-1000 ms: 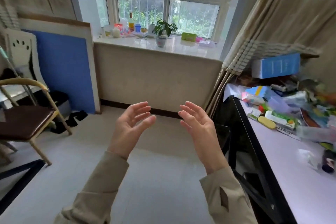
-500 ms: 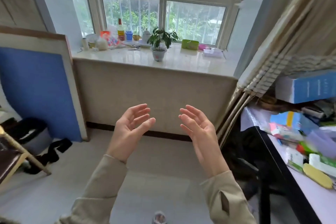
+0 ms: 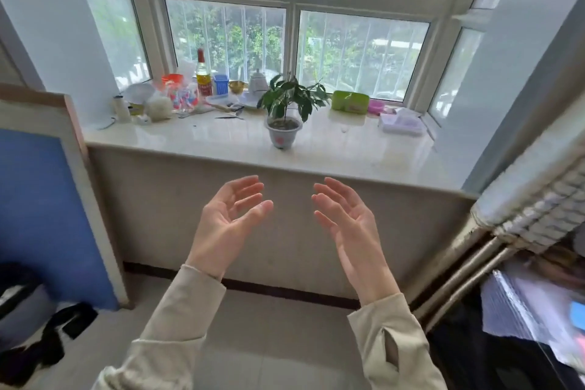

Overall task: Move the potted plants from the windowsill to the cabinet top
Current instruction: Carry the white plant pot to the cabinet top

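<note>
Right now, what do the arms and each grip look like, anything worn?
Both arms wear long, loose beige sleeves, the left sleeve and the right sleeve, with plain cuffs. A narrow slit opens near the right cuff. The left grip and right grip are bare: no gloves, rings or watch visible.

One head-worn camera – looking forward and slightly down, facing the windowsill [image 3: 316, 155] from close by, floor below.
</note>
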